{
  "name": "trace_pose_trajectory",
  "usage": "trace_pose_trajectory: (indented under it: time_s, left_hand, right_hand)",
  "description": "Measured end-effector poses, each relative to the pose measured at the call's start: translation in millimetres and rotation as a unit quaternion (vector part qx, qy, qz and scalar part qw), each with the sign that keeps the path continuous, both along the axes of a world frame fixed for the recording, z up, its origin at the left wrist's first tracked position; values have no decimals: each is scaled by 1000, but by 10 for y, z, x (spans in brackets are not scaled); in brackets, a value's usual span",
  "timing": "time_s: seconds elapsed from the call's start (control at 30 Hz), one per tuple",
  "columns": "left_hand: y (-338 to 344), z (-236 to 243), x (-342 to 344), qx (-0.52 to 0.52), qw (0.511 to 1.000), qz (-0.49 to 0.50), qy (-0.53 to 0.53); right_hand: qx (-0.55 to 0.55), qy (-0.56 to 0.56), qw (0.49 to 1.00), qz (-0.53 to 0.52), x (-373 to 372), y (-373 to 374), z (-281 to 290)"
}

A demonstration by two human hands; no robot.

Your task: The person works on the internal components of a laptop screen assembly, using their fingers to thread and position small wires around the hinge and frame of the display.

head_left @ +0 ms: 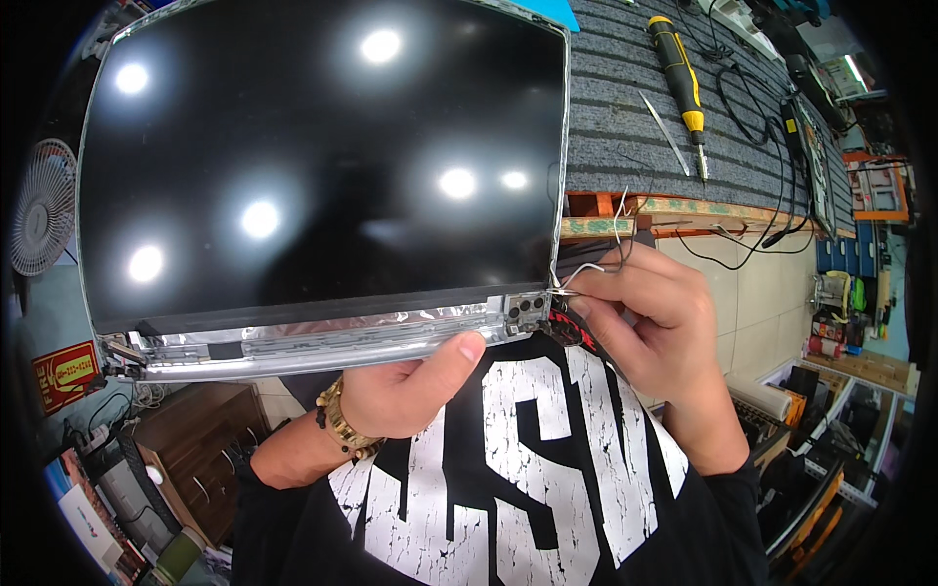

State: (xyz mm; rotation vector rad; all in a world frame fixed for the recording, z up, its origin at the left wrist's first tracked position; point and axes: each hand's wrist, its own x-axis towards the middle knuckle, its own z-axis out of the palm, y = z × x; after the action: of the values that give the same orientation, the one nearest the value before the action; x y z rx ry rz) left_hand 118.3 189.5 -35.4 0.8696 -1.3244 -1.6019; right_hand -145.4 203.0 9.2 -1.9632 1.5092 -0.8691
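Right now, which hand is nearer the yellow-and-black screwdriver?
Right. The right hand is below the screwdriver in view, pinching wires beside the screen; the left hand is farther off, gripping the screen's bottom edge.

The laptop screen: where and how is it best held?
I'd hold the screen by the metal strip along its lower edge, coming from the person's side, thumb on top, fingers beneath. That long, narrow edge faces the person and spares the glossy panel; the left hand has its thumb there.
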Motion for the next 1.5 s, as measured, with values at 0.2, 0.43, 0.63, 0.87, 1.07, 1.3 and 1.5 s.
trace_pose_trajectory:
  time_s: [0.2,0.43,0.63,0.87,1.07,1.3,1.5]
  left_hand:
    - [-25,28,36,-9,1000,-10,-20]
    - [13,-14,-1,3,1000,18,8]
    - [6,-39,4,9,1000,17,21]
    - [-21,-106,12,-34,999,18,-7]
    - [0,-137,5,-5,999,39,20]
    - [-31,-168,-16,0,1000,26,4]
    - [-32,-119,-45,-25,999,36,-8]
  right_hand:
    - [-93,79,992,0,-17,5,74]
    - [-184,140,972,51,-36,-40,52]
    - [-218,140,965,38,-30,-24,-67]
    - [-226,64,972,-7,25,-14,-27]
    - [-251,51,967,-7,41,-40,44]
    - [-262,44,964,-9,14,-62,-5]
    - [-283,95,954,21,-63,-135,-83]
